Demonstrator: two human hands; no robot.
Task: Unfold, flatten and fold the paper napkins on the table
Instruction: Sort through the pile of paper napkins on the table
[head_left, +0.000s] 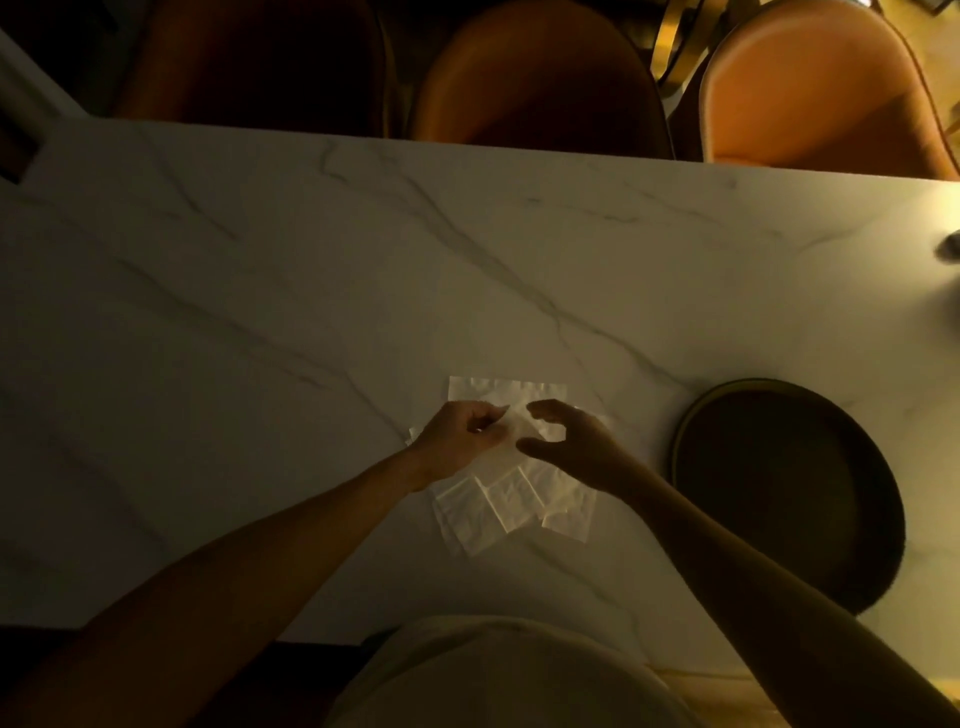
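Note:
Several white paper napkins lie overlapping on the marble table (260, 291). One flat napkin (506, 388) shows beyond my hands, and folded napkins (498, 512) fan out below them. My left hand (457, 439) pinches a napkin's edge between thumb and fingers. My right hand (576, 441) hovers beside it just above the pile, fingers curved and apart, holding nothing. The hands hide the middle of the pile.
A dark round tray with a gold rim (789, 493) sits on the table right of the napkins. Three orange chairs (535, 78) stand along the far edge. A small bright object (948, 249) is at the right edge.

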